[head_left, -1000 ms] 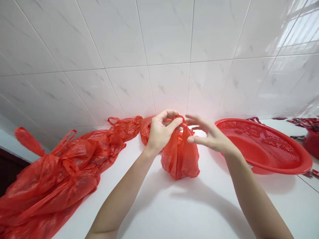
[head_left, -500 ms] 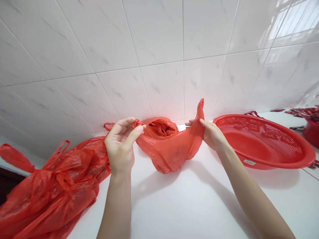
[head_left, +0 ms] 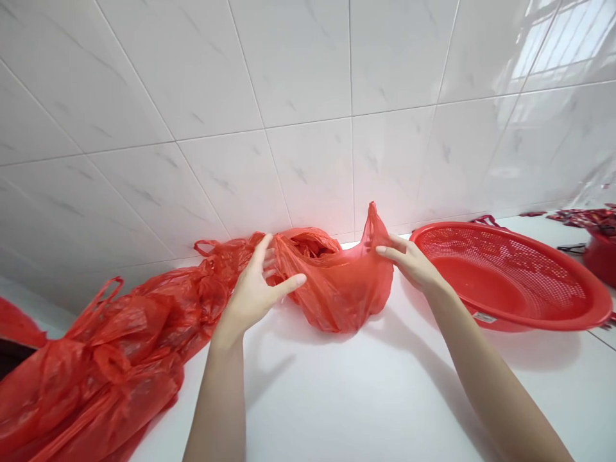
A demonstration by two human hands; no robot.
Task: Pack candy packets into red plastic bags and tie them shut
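Note:
A thin red plastic bag (head_left: 344, 292) hangs just above the white table, its bottom sagging and one handle loop pointing up on the right. My right hand (head_left: 409, 260) grips the bag's right side, the thumb in front and the fingers behind the film. At the bag's left edge, my left hand (head_left: 255, 289) is open, with thumb and fingers spread apart. Some of its fingertips lie against or behind the red film, so their exact contact is hard to make out. Behind the hanging bag, another red plastic bag (head_left: 315, 240) with crumpled red film inside rests against the wall.
Several tied, filled red plastic bags (head_left: 139, 333) are heaped along the left. A large red perforated plastic basin (head_left: 510, 314) stands on the right of the white table (head_left: 375, 398). Small dark red packets (head_left: 584, 218) lie beyond it. A tiled wall (head_left: 308, 167) bounds the back.
My left hand has let go of the bag's bunched left handle, and its fingers have spread. The bag's right handle has dipped and shifted slightly left, with my right hand still on it.

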